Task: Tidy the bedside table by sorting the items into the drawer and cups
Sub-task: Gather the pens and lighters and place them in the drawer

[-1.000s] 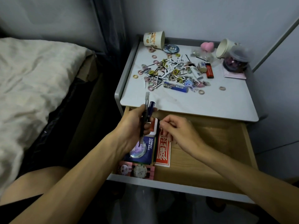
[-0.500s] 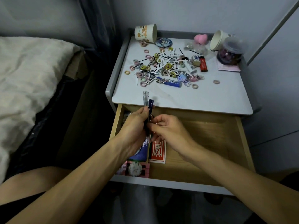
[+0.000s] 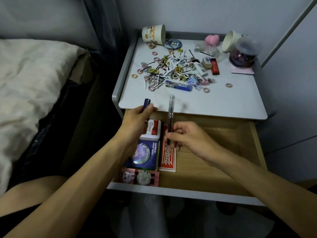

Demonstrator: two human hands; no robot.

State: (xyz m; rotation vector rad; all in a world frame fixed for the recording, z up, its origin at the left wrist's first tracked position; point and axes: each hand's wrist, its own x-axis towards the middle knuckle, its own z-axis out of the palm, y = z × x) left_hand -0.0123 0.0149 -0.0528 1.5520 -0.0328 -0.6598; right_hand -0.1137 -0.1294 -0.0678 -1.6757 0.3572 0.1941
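Where a bed lies alongside, cluttered bedside table, open drawer, grey wall.

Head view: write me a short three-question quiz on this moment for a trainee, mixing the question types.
1. True or false: the printed cup and the plain cup on the table top both lie on their sides.
2. What does the right hand pinch? A) a clear pen B) a red lighter C) a hair tie
3. Fill in: the left hand grips a dark blue pen; the drawer beneath both hands stands ____.
Key: 1 true; 2 A; 3 open.
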